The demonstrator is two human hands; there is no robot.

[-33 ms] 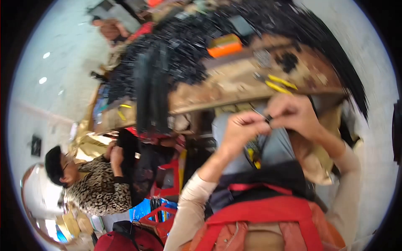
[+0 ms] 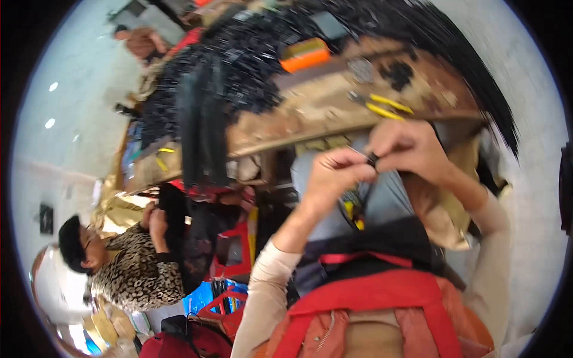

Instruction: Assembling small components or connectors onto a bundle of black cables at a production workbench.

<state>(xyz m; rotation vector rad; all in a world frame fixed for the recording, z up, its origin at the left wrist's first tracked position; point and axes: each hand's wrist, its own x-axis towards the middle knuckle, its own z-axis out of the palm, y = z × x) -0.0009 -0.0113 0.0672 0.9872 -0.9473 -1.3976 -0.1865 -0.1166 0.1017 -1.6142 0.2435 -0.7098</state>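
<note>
Above my lap, the fingertips of my left hand (image 2: pixel 340 173) and my right hand (image 2: pixel 412 149) meet, both closed on a small black piece (image 2: pixel 372 159). Its exact kind is too small and blurred to make out. A dark strip (image 2: pixel 369 194) hangs down just below the fingers; whether it joins the piece I cannot tell. Yellow-and-black things (image 2: pixel 356 218) lie on my grey-clad lap. On the table edge beyond my right hand rests a hand tool with yellow handles (image 2: pixel 388 107), its handles spread apart.
Heaps of black strips (image 2: pixel 250 77) cover the wooden table (image 2: pixel 310 116), some hanging over its front edge. An orange box (image 2: pixel 305 56) stands among them, near a small black pile (image 2: pixel 397 74). A co-worker in a patterned top (image 2: pixel 140 268) sits at left beside a red stool (image 2: pixel 236 256).
The whole view has shifted slightly, so the table and hands appear a little further left and up. Both hands keep their pinch on the small black piece.
</note>
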